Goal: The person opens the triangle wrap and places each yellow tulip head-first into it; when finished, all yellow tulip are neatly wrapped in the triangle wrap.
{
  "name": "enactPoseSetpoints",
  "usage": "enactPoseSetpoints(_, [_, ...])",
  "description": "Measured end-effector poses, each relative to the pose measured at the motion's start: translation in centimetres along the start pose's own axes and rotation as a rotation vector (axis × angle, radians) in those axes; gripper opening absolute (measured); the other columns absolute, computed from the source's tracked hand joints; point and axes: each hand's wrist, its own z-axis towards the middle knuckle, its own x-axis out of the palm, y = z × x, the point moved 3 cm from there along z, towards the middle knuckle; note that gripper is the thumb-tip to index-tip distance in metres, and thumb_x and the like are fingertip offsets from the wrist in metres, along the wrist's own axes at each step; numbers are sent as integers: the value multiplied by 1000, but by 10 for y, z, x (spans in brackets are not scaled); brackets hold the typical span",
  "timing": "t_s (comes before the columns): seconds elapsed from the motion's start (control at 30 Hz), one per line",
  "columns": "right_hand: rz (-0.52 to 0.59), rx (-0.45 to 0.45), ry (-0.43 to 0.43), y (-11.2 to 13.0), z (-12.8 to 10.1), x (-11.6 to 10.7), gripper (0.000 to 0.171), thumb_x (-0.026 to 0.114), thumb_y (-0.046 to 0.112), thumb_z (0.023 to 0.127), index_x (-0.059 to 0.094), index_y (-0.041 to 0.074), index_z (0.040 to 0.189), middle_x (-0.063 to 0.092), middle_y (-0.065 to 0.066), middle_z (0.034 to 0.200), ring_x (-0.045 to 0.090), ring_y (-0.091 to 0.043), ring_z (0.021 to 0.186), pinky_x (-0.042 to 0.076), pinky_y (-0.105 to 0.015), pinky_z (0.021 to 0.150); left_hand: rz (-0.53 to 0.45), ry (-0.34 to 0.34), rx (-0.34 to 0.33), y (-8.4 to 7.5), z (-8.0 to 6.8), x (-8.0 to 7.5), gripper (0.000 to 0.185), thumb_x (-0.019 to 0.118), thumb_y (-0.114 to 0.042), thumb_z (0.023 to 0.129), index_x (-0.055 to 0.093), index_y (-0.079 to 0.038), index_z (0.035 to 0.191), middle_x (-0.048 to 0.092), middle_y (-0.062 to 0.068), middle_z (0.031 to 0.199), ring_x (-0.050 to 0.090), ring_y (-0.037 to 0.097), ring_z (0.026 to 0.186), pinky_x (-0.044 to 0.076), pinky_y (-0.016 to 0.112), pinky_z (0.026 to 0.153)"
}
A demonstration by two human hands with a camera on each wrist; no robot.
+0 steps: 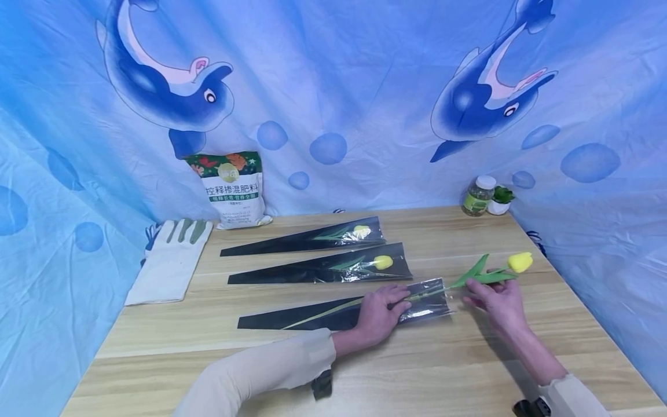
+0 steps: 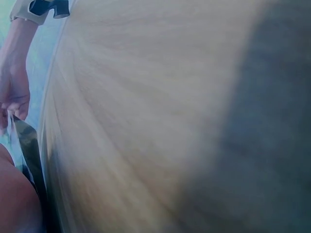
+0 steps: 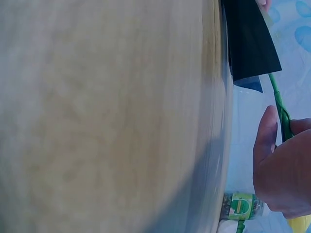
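A yellow tulip (image 1: pixel 520 262) with green leaves extends beyond the right end of the nearest black-backed clear flower sleeve (image 1: pixel 312 315). Its long pale stem runs leftward along that sleeve, passing beneath my left hand (image 1: pixel 379 313). That hand rests on the sleeve near its wide mouth, thumb and fingers spread either side of the stem. My right hand (image 1: pixel 497 301) pinches the tulip among its leaves, just below the bloom. From the right wrist camera, the green stem (image 3: pixel 277 94) runs from the sleeve's mouth to the thumb and fingers.
Two sleeved tulips lie farther back, one in the middle sleeve (image 1: pixel 292 272) and one in the rear sleeve (image 1: pixel 292 241). White gloves (image 1: pixel 167 269) and a fertilizer bag (image 1: pixel 234 194) are at the left. A lidded jar (image 1: pixel 476 200) and a small potted plant (image 1: pixel 500 201) stand back right.
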Motion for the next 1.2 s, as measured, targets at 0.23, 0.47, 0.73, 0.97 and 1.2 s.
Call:
enactPoseSetpoints(0.23, [122,41,-7,0,1,-2,15,65,1,96,52,2,105,72,-4,92,73,-17,80,60,-30,71,-29,7,2,1,0,1,28,78,-13,86,75,-6,113,71,7,117,63,26,118,46,43,104])
enactPoseSetpoints(0.47, [223,30,8,1,2,-5,25,56,4,101,38,0,118,72,-7,93,74,-21,80,60,-31,72,-35,13,-16,2,1,0,27,78,-14,87,75,-6,113,71,6,118,62,26,119,46,41,104])
enactPoseSetpoints(0.73, [238,40,38,3,0,-4,25,52,4,103,33,1,118,73,-13,90,74,-24,82,59,-36,77,-30,7,-10,0,1,-1,28,78,-13,87,76,-6,113,71,6,117,63,26,118,47,40,103])
enactPoseSetpoints(0.97, [208,64,81,0,-6,-8,25,55,2,102,39,0,121,68,-7,99,73,-21,88,57,-33,84,-20,8,-5,-1,1,-2,27,77,-14,88,76,-6,113,71,7,116,63,27,118,47,39,104])
enactPoseSetpoints(1.2, [136,91,111,-3,-14,-6,13,59,-1,99,57,5,111,70,-5,97,72,-18,87,58,-29,82,-45,4,-14,0,2,-1,27,78,-11,87,75,-6,113,71,8,116,62,28,119,45,39,105])
